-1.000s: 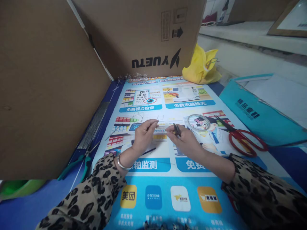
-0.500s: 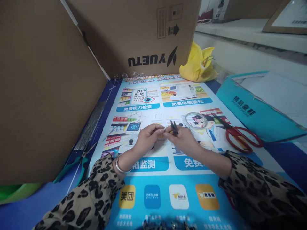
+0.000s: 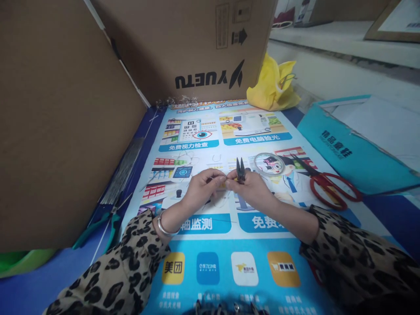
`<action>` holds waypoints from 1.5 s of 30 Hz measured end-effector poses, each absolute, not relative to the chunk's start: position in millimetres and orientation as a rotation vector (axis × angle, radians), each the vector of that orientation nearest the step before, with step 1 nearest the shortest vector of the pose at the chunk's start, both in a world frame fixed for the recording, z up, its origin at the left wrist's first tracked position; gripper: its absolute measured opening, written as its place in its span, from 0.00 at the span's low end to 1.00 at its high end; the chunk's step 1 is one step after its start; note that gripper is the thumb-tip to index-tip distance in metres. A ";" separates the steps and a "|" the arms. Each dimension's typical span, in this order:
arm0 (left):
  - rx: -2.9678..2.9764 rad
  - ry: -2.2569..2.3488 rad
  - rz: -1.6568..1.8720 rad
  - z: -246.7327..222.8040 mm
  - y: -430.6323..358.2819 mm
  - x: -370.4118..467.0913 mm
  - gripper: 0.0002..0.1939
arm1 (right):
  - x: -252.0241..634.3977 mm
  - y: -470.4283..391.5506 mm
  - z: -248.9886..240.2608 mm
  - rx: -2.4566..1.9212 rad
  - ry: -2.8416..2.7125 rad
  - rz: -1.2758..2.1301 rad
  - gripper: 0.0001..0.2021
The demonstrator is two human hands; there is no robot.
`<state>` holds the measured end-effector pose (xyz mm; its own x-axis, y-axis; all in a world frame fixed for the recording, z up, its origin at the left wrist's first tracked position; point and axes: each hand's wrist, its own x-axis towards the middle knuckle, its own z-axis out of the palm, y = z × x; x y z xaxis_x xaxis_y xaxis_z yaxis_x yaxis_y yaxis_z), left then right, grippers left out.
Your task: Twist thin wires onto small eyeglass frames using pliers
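Both my hands meet over the middle of the printed poster (image 3: 210,247), fingertips pinched together. My left hand (image 3: 204,187) is closed, thumb against forefinger, on something too thin to make out, perhaps wire. In my right hand (image 3: 254,189) sits a pair of pliers (image 3: 240,169), its dark jaws pointing up and slightly apart; the handles are mostly hidden by the palm. That hand's thumb and forefinger also pinch at the same spot as the left. Thin wire pieces (image 3: 185,159) lie on the poster beyond my left hand. A round clear ring-shaped roll (image 3: 269,164) rests beyond my right hand.
Red-handled scissors (image 3: 334,190) lie at right, beside a teal box (image 3: 341,146). A yellow bag (image 3: 274,87) stands at the back against a cardboard box (image 3: 197,43). At left are a bundle of metal wires (image 3: 123,173) and green-handled pliers (image 3: 111,225).
The pliers in my right hand have turned a little more upright, their jaws shifting slightly right. Both hands stay pinched together at nearly the same spot.
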<state>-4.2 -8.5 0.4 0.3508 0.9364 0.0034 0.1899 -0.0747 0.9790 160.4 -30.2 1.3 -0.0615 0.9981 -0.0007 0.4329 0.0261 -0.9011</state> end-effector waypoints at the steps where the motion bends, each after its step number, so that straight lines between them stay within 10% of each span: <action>1: 1.538 1.065 0.877 -0.1 -8.9 -4.2 0.11 | 160.1 -30.2 0.7 -1.492 -1.591 1.002 0.09; 22: 1.662 1.185 1.170 -0.9 -1.6 -7.9 0.08 | 171.9 -26.7 12.9 -1.916 -2.394 -0.207 0.11; 45: 1.754 1.186 1.169 -1.8 -2.3 -6.7 0.07 | 172.7 -26.2 8.3 -1.876 -2.529 -0.245 0.10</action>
